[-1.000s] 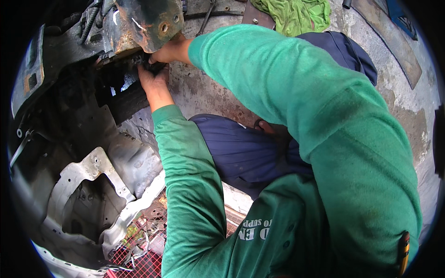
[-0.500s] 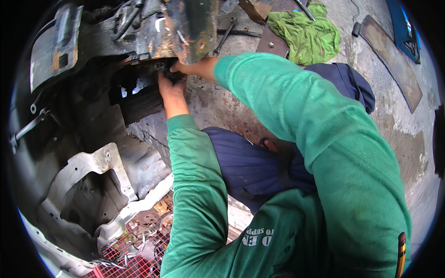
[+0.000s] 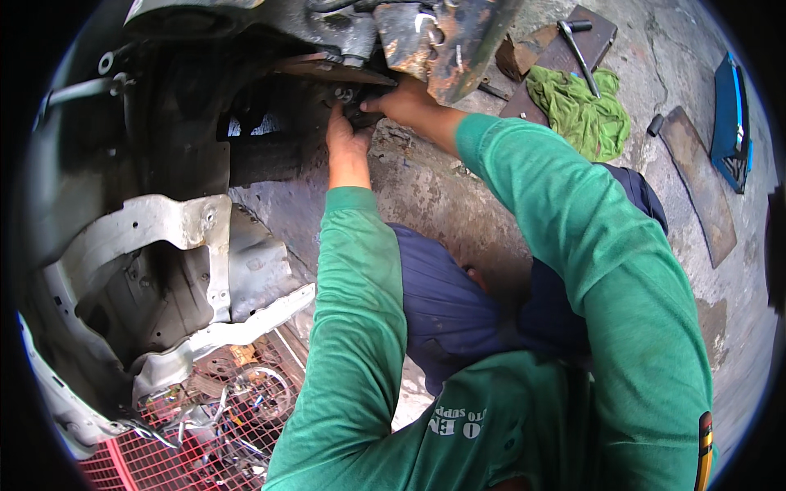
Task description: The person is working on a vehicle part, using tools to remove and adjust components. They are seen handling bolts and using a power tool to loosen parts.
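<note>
Both arms, in green sleeves, reach in under the dark underside of a vehicle. My left hand (image 3: pixel 350 142) is palm up with its fingers curled at a small dark part (image 3: pixel 365 119). Its upper fingertip is close to a shiny bolt or nut (image 3: pixel 344 94). From the other side my right hand (image 3: pixel 406 104) closes on the same spot, thumb toward the dark part, its other fingers partly hidden behind a rusty metal bracket (image 3: pixel 460 51). What exactly either hand grips is too dark and small to make out.
Lower left is a bare metal body panel (image 3: pixel 209 221) with cut-out edges, above a red wire grid (image 3: pixel 246 409) with parts under it. On the concrete floor at right lie a green cloth (image 3: pixel 583 114), a ratchet-like tool (image 3: pixel 580 57), a flat metal strip (image 3: pixel 696 184) and a blue-black object (image 3: pixel 731 123).
The view has shifted, so the vehicle and floor things sit differently in the picture. Both hands stay together at the dark part, and the bolt or nut shows more clearly now.
</note>
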The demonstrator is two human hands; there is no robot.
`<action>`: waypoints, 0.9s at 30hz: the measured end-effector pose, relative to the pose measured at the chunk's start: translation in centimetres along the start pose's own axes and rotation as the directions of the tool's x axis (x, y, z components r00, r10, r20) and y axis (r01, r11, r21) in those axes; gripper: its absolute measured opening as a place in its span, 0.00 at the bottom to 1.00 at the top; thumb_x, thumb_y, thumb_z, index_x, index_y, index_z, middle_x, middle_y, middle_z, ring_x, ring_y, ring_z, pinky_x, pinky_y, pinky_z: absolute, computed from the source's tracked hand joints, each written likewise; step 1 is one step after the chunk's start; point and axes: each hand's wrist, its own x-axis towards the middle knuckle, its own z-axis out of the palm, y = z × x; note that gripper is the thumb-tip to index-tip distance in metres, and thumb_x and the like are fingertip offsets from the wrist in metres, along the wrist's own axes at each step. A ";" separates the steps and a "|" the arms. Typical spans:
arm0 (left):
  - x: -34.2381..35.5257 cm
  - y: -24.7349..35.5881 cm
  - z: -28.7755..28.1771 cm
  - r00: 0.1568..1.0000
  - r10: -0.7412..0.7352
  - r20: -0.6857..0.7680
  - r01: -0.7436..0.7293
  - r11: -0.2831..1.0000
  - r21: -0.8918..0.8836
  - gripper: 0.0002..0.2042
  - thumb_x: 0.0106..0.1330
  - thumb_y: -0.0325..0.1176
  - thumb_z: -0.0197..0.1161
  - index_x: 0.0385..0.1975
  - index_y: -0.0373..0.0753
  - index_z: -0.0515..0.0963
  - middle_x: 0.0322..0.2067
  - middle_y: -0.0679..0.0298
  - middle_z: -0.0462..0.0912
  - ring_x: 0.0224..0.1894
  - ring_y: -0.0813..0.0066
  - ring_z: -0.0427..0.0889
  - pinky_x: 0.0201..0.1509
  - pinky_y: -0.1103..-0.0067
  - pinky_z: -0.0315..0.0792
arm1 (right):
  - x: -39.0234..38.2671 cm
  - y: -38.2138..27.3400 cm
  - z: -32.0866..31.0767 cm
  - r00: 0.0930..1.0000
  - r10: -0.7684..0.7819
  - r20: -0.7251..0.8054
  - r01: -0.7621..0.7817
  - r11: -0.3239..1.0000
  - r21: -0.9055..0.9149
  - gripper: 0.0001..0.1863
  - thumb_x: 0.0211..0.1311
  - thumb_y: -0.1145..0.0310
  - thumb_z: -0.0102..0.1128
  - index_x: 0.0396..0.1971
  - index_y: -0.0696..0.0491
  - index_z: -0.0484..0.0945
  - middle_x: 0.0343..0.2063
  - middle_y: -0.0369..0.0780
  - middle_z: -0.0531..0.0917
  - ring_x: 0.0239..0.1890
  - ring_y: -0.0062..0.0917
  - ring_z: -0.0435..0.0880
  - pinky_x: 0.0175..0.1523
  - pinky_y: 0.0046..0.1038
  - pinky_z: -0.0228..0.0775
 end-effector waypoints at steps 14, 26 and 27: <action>-1.0 -0.9 2.4 0.998 0.064 0.006 -0.065 0.996 0.057 0.19 0.77 0.41 0.56 0.61 0.37 0.72 0.56 0.52 0.81 0.57 0.52 0.82 0.60 0.51 0.79 | 0.9 0.3 -1.2 0.994 -0.108 0.016 0.108 0.994 0.028 0.35 0.48 0.68 0.82 0.57 0.61 0.78 0.49 0.46 0.87 0.51 0.32 0.85 0.57 0.31 0.76; -0.9 -0.6 1.7 0.996 0.084 0.025 -0.084 0.996 0.005 0.21 0.66 0.36 0.72 0.54 0.32 0.77 0.50 0.54 0.85 0.49 0.57 0.87 0.49 0.59 0.85 | 0.9 0.3 -1.2 0.994 0.021 0.108 -0.035 0.991 0.126 0.39 0.44 0.69 0.83 0.59 0.62 0.76 0.51 0.48 0.86 0.53 0.35 0.86 0.60 0.32 0.76; -0.8 -0.8 2.1 0.996 0.090 0.015 -0.090 0.996 0.004 0.21 0.66 0.35 0.73 0.54 0.32 0.77 0.49 0.54 0.85 0.48 0.57 0.87 0.49 0.60 0.85 | 1.1 0.3 -1.4 0.997 -0.001 0.082 -0.008 0.994 0.111 0.34 0.45 0.68 0.83 0.54 0.61 0.79 0.46 0.45 0.86 0.46 0.30 0.85 0.50 0.29 0.74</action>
